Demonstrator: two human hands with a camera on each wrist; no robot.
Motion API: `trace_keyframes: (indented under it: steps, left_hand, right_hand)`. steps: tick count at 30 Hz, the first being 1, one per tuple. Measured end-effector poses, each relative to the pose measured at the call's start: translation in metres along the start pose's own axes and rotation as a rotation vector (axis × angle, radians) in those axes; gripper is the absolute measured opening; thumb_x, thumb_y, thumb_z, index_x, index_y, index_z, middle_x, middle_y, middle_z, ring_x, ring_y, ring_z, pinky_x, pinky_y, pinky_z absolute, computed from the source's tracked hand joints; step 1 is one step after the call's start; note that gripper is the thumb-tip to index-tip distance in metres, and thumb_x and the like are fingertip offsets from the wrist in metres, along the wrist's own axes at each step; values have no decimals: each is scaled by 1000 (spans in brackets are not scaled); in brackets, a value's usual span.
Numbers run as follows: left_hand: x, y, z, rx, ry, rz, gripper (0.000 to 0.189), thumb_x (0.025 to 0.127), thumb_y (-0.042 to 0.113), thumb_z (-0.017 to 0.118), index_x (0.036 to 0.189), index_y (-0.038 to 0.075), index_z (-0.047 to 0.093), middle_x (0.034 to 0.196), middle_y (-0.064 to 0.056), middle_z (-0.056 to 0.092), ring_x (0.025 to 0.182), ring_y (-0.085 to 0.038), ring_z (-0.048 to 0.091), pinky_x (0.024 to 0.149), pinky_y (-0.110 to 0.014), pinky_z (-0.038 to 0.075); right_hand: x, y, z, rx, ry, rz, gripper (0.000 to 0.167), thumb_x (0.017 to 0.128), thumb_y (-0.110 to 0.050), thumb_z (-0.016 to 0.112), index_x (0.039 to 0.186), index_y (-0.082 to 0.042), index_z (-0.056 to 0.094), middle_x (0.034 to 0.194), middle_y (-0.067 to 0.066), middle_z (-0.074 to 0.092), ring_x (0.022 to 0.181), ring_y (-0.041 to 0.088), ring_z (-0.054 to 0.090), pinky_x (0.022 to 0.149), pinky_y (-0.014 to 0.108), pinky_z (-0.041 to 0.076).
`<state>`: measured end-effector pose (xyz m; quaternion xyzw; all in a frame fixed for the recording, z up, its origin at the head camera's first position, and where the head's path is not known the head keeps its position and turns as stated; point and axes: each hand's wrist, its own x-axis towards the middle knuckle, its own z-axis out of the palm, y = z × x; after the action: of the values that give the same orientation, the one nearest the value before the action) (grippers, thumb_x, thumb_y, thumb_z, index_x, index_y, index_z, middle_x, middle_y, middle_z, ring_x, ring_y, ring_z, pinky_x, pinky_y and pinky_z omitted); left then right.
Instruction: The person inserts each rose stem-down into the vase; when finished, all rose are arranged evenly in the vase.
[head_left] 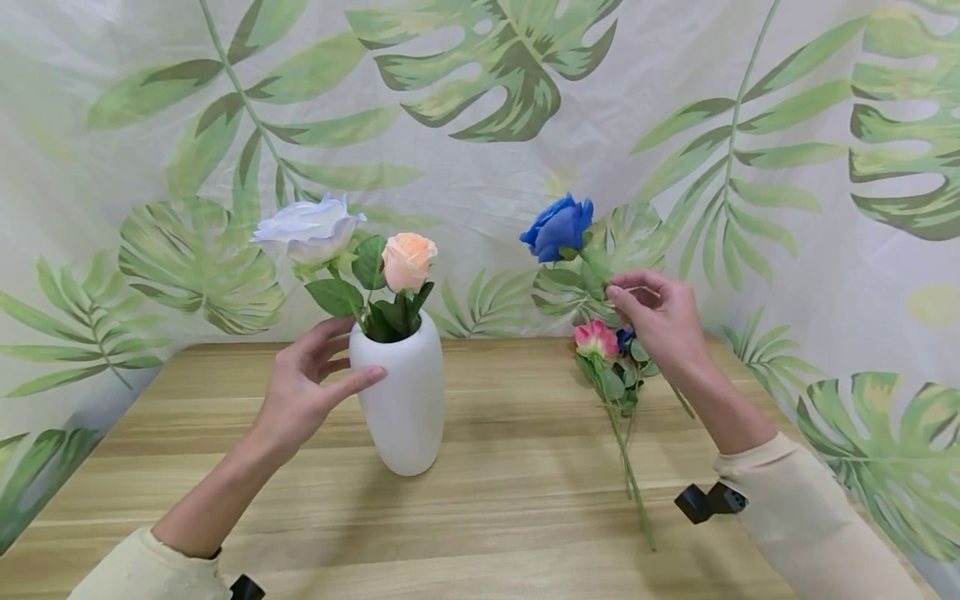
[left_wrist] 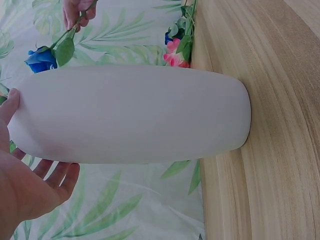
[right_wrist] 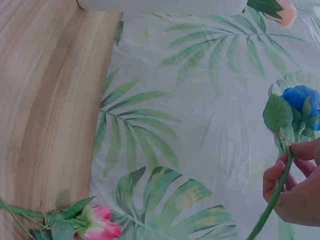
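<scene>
Worktop [head_left: 495,525]: wood-grained, running from the near edge outward. I take directions from the vase [head_left: 401,408] as hub, 12 o'clock being straight ahead of the person.
Right sleeve [head_left: 802,517]: toward 4 o'clock; a small black device [head_left: 712,502] sits at its cuff.
Pink flower [head_left: 596,337]: lies on the worktop between 2 and 3 o'clock beside a small dark-blue flower [head_left: 625,337]; stems point to 4 o'clock.
Left hand [head_left: 300,379]: between 9 and 10 o'clock; grip wrapped about the upper vase, thumb on the near wall.
Vase contents: pale rose [head_left: 311,229] leaning to 11 o'clock, peach rose [head_left: 408,260] at 12 o'clock. The vase appears upright on the worktop.
Right hand [head_left: 663,321]: between 2 and 3 o'clock, raised; grip narrow, pinching the stem of the blue rose.
Blue rose [head_left: 557,229]: between 1 and 2 o'clock, in the air, apart from the vase; bloom uppermost, tilted toward it.
Backdrop [head_left: 465,192]: leaf-printed cloth at 12 o'clock, behind everything.
Step in hand: judged to be transfer of the blue rose, vase braced.
Next move: calls for travel toward 8 o'clock, stem end directed down into the vase mouth beside the peach rose, left grip steady.
</scene>
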<state>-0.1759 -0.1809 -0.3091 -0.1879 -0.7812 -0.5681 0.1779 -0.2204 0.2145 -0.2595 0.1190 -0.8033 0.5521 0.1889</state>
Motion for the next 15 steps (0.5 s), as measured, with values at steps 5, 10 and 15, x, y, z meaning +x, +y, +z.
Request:
trace_keyframes:
  steps: [5, 10, 15]
  left_hand:
    - [0, 0, 0, 2, -1, -1, 53, 88, 0, 80, 136, -3, 59, 128, 8, 65, 119, -3, 63, 97, -18, 52]
    - [0, -1, 0, -5, 1, 7, 52, 87, -1, 80, 135, -3, 60, 127, 6, 66, 119, -4, 63, 97, -18, 52]
    - [0, -1, 0, -9, 2, 8, 51, 87, -1, 80, 135, -1, 61, 128, 4, 66, 119, -4, 63, 97, -19, 52]
  right_hand:
    - [0, -2, 5, -103, 58, -120, 16, 99, -6, 70, 105, 8, 73, 87, 3, 63, 69, 4, 58, 56, 16, 48]
    - [2, -6, 7, -74, 65, -100, 17, 98, -7, 72, 105, 8, 74, 86, 8, 68, 71, 5, 62, 61, 16, 51]
    - [5, -13, 9, 3, 49, -65, 18, 97, -6, 73, 106, 9, 73, 87, -6, 72, 79, 6, 70, 69, 21, 60]
